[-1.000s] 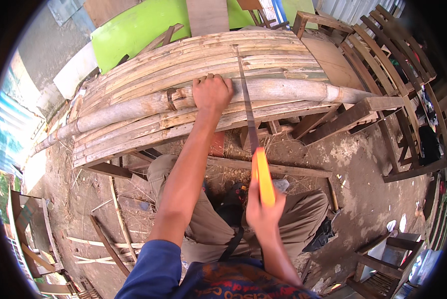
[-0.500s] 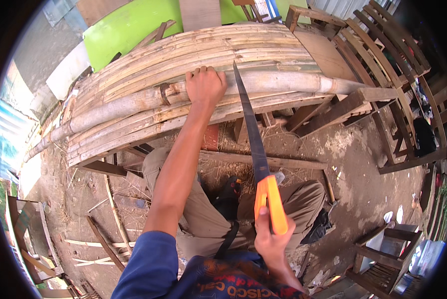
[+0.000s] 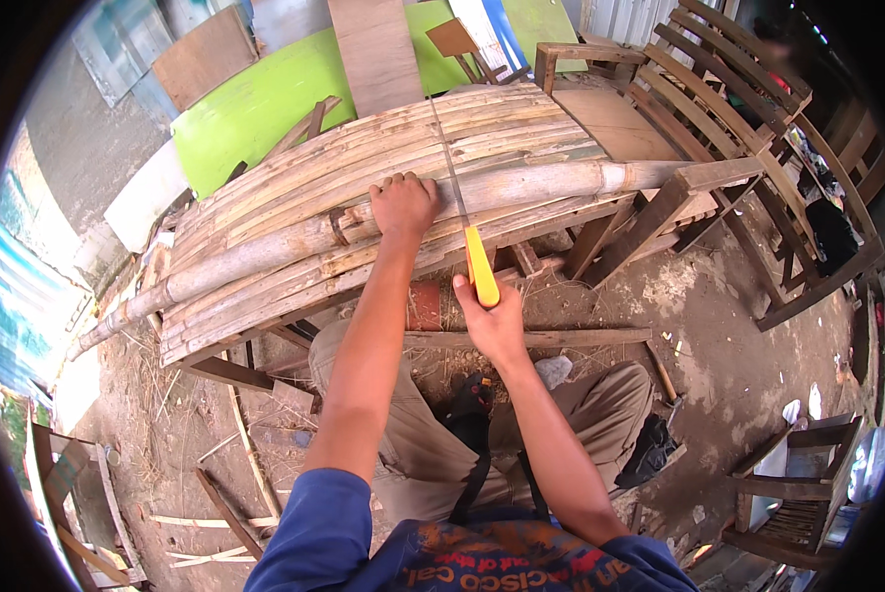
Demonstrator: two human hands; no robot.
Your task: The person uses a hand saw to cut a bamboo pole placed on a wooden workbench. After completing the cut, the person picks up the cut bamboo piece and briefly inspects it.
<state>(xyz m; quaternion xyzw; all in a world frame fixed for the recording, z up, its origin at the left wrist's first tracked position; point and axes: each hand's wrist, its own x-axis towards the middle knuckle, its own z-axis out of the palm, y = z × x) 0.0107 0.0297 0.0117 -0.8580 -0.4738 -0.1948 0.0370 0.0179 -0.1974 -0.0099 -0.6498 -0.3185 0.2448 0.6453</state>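
Observation:
A thick bamboo pole lies lengthwise across a bench top of bamboo slats. My left hand is closed over the top of the pole, a little right of a dark, rough node. In my right hand I grip a hand saw by its yellow-orange handle. Its thin blade points away from me and lies across the pole just right of my left hand. Whether the teeth have cut into the bamboo cannot be made out.
A slatted wooden bench stands at the far right. Behind the slats lean a green panel and a brown board. A hammer lies near my knee. Loose bamboo strips litter the dirt floor at left. A small wooden chair is at lower right.
My right hand has pushed the saw forward, away from me, so its handle is now close to the pole. My left hand stays on the bamboo. The whole view has shifted slightly.

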